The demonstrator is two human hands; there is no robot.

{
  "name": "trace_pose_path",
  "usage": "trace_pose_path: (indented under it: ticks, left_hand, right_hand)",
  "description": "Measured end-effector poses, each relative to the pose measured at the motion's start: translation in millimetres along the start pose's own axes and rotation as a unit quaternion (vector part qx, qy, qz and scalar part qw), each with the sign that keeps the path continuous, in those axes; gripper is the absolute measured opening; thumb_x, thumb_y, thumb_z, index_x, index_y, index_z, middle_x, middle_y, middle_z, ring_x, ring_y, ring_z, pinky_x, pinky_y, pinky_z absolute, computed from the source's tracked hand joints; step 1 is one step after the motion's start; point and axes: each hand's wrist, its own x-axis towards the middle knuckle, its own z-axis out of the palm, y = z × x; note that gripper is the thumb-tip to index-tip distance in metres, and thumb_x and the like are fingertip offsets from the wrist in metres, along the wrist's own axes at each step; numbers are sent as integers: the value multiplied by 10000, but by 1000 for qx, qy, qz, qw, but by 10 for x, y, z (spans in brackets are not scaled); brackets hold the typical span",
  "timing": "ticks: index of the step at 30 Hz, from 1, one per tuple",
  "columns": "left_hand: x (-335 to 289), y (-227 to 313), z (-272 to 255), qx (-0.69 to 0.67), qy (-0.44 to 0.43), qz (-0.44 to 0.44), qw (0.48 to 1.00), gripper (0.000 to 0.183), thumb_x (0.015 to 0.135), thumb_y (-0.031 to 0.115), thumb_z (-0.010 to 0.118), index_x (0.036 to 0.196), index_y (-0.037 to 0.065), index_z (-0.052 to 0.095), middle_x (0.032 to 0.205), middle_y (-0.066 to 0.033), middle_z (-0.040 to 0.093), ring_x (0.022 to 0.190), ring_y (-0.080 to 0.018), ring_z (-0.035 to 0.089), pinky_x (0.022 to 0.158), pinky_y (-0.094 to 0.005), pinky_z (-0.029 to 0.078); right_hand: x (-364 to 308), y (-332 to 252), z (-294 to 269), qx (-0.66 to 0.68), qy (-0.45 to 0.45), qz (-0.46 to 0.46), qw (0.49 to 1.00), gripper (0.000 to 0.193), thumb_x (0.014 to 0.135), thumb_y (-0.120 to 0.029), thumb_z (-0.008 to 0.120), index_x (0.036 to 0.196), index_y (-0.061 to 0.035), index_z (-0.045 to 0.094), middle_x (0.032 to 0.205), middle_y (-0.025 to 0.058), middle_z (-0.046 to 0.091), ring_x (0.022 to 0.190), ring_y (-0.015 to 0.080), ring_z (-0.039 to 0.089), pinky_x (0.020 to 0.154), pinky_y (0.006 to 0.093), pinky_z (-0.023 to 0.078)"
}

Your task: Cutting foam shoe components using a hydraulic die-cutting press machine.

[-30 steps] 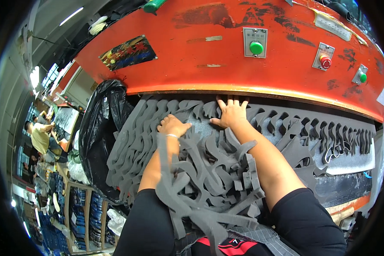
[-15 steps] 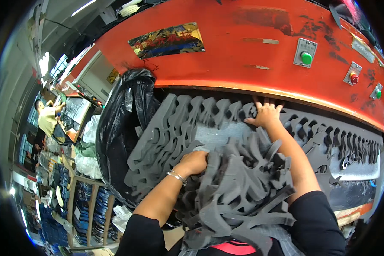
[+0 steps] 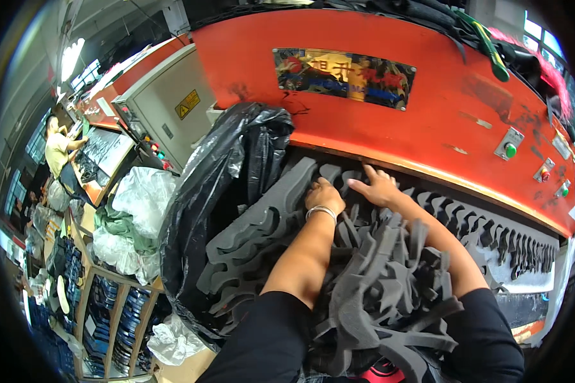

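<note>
A sheet of grey foam scrap (image 3: 252, 220), cut through with wavy gaps, lies on the bed of a red machine (image 3: 236, 76). My left hand (image 3: 326, 195), with a silver bangle at its wrist, is closed on this foam scrap near its far edge. Just right of it, my right hand (image 3: 377, 188) rests on the foam under the machine's front edge, fingers and thumb apart. A heap of loose grey foam offcuts (image 3: 364, 313) bulges between my forearms and against my body. What lies beneath both palms is hidden.
A black plastic bag (image 3: 195, 210) stands open at the left. More cut foam (image 3: 485, 223) lies on the bed at right. Green buttons (image 3: 510, 150) and a red one (image 3: 545, 175) sit on the machine. Farther left are clear bags (image 3: 144, 198), a rack (image 3: 112, 325) and another person (image 3: 61, 153).
My left hand has moved away from me and right, beside my right hand, and the foam there has bunched up. The pale bed surface between my hands is now covered. The view has turned left.
</note>
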Motion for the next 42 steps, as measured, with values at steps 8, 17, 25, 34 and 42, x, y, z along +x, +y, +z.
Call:
trace_pose_path:
  ticks: [8,17,25,34,42]
  left_hand:
    - [-19,-304,-279,-52,-112,83,989,283,799,201,644,1019,33,707,1140,-189,649,1080,-340,625,897,-420,512]
    - [-414,-558,-69,-313,-120,80,939,322,861,303,602,1038,41,660,1056,-133,670,980,-274,648,833,-381,520]
    - [-2087,-919,-522,-637,-295,36,711,466,901,382,577,1208,32,572,1151,-95,608,1099,-201,567,938,-351,461]
    - [-284,-1106,-953,-596,-37,223,770,408,872,214,655,1212,14,550,1117,-89,581,952,-144,581,870,-283,464]
    - [-64,-1121,-476,-23,-4,64,998,324,794,209,631,1083,84,708,1182,-148,649,1122,-292,618,936,-401,496]
  right_hand:
    - [782,-592,312,-99,-110,34,988,1009,812,-761,422,1491,-43,218,1366,253,479,1314,340,432,1098,395,311]
    - [722,-641,317,-129,-43,-33,990,929,814,-583,545,1497,-57,198,1506,193,320,1408,327,281,1126,417,271]
    - [642,-522,336,-146,-35,-13,989,694,838,-585,541,1344,-113,491,1317,138,563,1227,290,531,1008,407,436]
    - [193,-907,518,-134,-24,-85,987,655,878,-525,408,1461,-231,350,1383,211,471,1263,372,471,1063,478,353]
    - [95,-1508,325,-71,-43,149,985,1046,778,-834,358,1512,-105,210,1534,180,265,1435,392,179,1097,667,58]
